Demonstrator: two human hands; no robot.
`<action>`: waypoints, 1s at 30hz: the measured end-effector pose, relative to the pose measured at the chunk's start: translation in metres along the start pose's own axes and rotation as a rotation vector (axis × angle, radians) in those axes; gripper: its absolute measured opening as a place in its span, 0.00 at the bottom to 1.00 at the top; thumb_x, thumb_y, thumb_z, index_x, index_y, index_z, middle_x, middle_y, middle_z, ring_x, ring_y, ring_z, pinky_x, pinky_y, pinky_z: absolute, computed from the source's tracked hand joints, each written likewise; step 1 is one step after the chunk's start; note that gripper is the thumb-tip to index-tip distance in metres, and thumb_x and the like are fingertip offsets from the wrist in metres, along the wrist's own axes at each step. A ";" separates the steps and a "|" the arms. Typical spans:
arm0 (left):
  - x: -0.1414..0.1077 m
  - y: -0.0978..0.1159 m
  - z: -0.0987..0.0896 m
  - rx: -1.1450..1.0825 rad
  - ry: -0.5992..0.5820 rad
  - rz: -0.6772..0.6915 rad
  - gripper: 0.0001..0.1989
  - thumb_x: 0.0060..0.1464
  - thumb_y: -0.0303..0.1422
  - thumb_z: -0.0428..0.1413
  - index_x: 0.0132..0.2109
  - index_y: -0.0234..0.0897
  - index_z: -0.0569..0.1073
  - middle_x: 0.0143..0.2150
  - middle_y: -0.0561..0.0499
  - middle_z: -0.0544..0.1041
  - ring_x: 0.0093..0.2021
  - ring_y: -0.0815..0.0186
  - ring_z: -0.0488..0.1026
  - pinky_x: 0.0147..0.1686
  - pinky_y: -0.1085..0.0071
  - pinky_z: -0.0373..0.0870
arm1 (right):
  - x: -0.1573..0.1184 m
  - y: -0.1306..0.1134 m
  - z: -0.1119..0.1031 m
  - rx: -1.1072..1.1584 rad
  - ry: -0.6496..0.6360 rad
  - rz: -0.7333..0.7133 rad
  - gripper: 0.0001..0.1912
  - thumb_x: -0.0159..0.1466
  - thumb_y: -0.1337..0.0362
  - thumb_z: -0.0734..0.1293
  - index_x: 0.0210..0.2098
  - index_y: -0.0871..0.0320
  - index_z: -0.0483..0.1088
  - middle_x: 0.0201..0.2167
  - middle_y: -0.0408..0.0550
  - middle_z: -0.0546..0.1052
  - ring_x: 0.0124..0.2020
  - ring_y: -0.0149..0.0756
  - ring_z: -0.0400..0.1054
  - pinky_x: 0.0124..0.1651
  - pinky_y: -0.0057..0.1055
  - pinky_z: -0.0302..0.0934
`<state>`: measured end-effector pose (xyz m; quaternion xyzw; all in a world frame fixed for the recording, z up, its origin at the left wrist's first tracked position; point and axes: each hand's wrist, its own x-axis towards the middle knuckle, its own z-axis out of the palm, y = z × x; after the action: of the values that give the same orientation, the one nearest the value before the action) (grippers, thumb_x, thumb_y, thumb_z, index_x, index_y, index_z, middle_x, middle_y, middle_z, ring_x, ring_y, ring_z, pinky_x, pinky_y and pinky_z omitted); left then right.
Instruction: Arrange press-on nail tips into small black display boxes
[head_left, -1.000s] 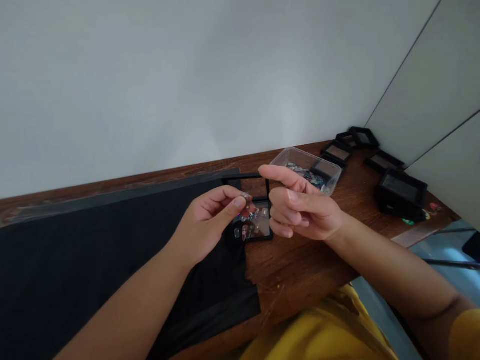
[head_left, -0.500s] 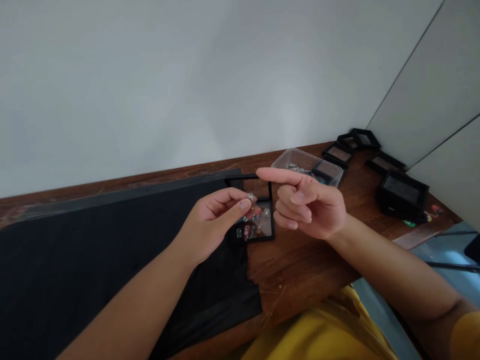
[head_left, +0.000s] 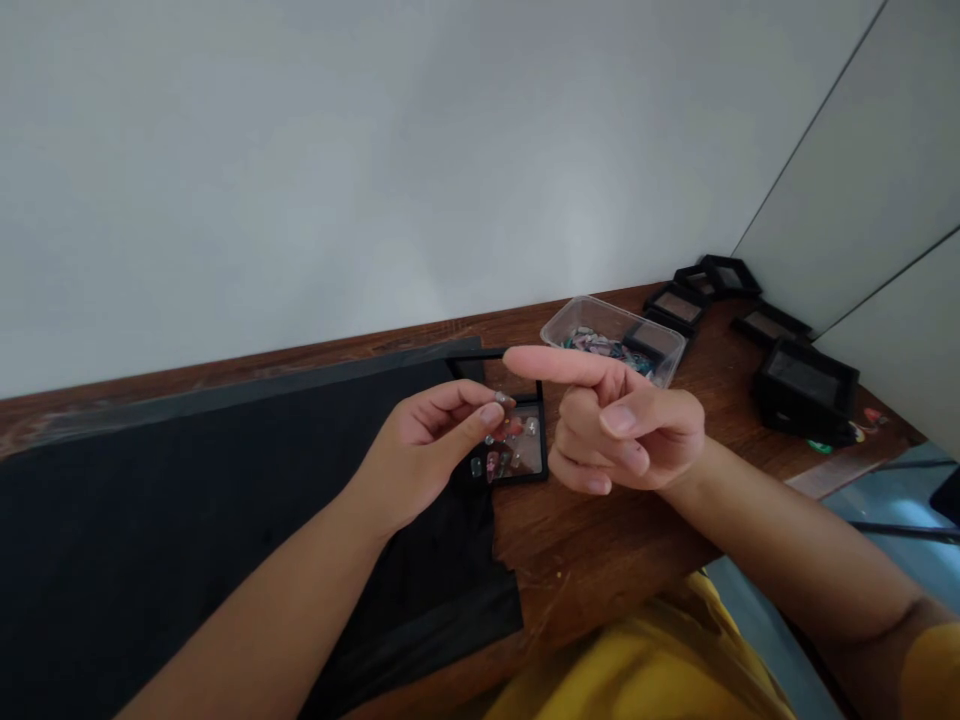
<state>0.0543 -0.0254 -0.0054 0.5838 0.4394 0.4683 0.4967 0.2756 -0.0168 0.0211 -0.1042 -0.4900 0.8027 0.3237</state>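
Between its thumb and forefinger, my left hand (head_left: 435, 440) pinches a small shiny press-on nail (head_left: 504, 399). Just below is an opened black display case (head_left: 545, 450) with several decorated false nails (head_left: 495, 464) on its clear, film-like face; some are pink, others pale or greenish. My right hand (head_left: 626, 420) hangs in the air right of the case. Its forefinger stretches left toward the nail, apart from it, while the other fingers curl loosely. Nothing shows in the right hand. My left fingers hide part of the case.
Behind my right hand stands a clear plastic tub (head_left: 559, 322) of loose nails. Several black cases (head_left: 675, 303) lie at the back right, with a stack of them (head_left: 804, 390) nearer. Black sheeting (head_left: 187, 520) covers the wooden table (head_left: 600, 540) on the left. A white wall (head_left: 300, 180) rises behind.
My right hand has moved slightly down and nearer, its forefinger still extended. The pinched nail has tilted in my left fingers, and that hand has barely moved.
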 end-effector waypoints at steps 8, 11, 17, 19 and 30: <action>0.000 0.002 0.002 -0.032 -0.017 0.002 0.17 0.50 0.50 0.77 0.33 0.43 0.83 0.30 0.50 0.85 0.31 0.59 0.83 0.35 0.67 0.82 | 0.006 0.005 0.002 -0.005 0.070 -0.078 0.20 0.67 0.43 0.77 0.44 0.53 0.80 0.15 0.28 0.57 0.18 0.26 0.48 0.25 0.27 0.58; 0.000 0.000 0.002 -0.029 -0.025 0.021 0.18 0.52 0.51 0.76 0.33 0.43 0.84 0.29 0.50 0.84 0.31 0.61 0.82 0.33 0.69 0.80 | 0.011 0.009 0.001 -0.147 0.195 -0.116 0.22 0.64 0.43 0.81 0.35 0.53 0.76 0.17 0.29 0.59 0.19 0.24 0.50 0.24 0.26 0.54; 0.001 0.000 0.001 -0.014 -0.016 0.008 0.20 0.51 0.53 0.76 0.34 0.41 0.84 0.30 0.50 0.84 0.30 0.64 0.79 0.31 0.71 0.78 | 0.013 0.012 -0.003 -0.547 0.321 -0.201 0.18 0.63 0.48 0.83 0.40 0.55 0.81 0.17 0.29 0.60 0.20 0.25 0.52 0.25 0.27 0.51; 0.001 0.000 0.001 -0.020 -0.012 -0.009 0.21 0.50 0.53 0.76 0.33 0.40 0.84 0.30 0.50 0.84 0.30 0.64 0.79 0.32 0.71 0.79 | 0.011 0.012 -0.005 -0.729 0.390 -0.298 0.21 0.64 0.49 0.83 0.48 0.55 0.82 0.22 0.33 0.68 0.22 0.26 0.57 0.26 0.27 0.54; 0.000 0.004 0.004 -0.047 -0.005 -0.085 0.21 0.47 0.52 0.76 0.31 0.41 0.81 0.33 0.47 0.87 0.33 0.60 0.82 0.34 0.67 0.83 | 0.010 0.019 -0.019 -1.432 0.129 -0.788 0.22 0.76 0.62 0.71 0.68 0.56 0.72 0.63 0.56 0.84 0.59 0.43 0.79 0.64 0.43 0.72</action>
<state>0.0580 -0.0266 -0.0018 0.5539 0.4516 0.4555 0.5308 0.2690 -0.0023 -0.0033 -0.1519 -0.8648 0.1152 0.4646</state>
